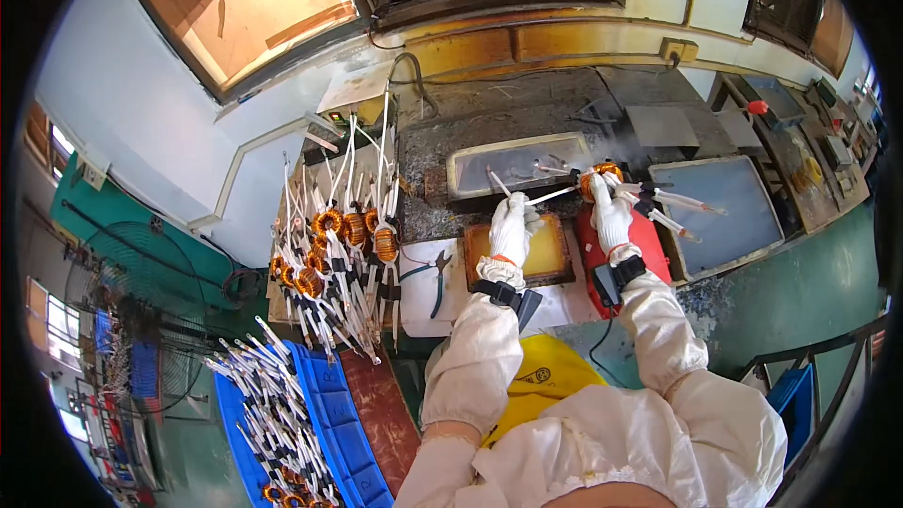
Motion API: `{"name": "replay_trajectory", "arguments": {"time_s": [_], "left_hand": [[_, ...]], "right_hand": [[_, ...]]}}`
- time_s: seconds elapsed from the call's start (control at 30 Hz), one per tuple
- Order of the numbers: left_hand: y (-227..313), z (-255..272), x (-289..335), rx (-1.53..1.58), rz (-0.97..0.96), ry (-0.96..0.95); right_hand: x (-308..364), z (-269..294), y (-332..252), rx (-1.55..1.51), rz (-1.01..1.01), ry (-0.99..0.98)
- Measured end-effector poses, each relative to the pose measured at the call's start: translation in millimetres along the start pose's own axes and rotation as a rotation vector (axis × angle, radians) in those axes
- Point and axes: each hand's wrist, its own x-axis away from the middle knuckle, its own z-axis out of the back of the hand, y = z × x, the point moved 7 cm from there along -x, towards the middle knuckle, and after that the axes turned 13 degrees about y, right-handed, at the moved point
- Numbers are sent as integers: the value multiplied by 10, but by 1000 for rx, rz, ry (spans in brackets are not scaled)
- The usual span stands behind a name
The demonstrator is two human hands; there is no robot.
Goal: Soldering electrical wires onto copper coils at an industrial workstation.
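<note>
Copper-wound ring coil with long white-sleeved leads (602,177) is hanging over the near rim of the steaming grey metal tray (470,162); I'm judging it dense and stiff, its leads springy. My right gloved hand (613,216) is clamping its underside, my left gloved hand (511,223) pinching one lead toward the tray.

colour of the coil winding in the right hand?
Copper-orange, with white sleeved leads sticking out. The coil held by the right hand shows best in the head view.
</note>
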Motion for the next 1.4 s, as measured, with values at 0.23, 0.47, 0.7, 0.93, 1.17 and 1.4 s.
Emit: {"name": "replay_trajectory", "arguments": {"time_s": [0.23,0.47,0.7,0.93,1.17,1.4], "left_hand": [[-9,78,-70,61,60,48],[-50,67,-112,157,105,44],[-101,99,-158,201,137,59],[-119,106,-200,208,143,46],[-109,68,-156,222,144,40],[-105,114,-172,210,146,60]], "right_hand": [[116,-23,-195,88,45,-70],[171,32,-264,138,-36,-93],[159,23,-221,185,-42,-120],[146,1,-163,76,2,-33],[74,18,-44,288,-11,-66],[162,13,-181,296,-67,-128]]}}
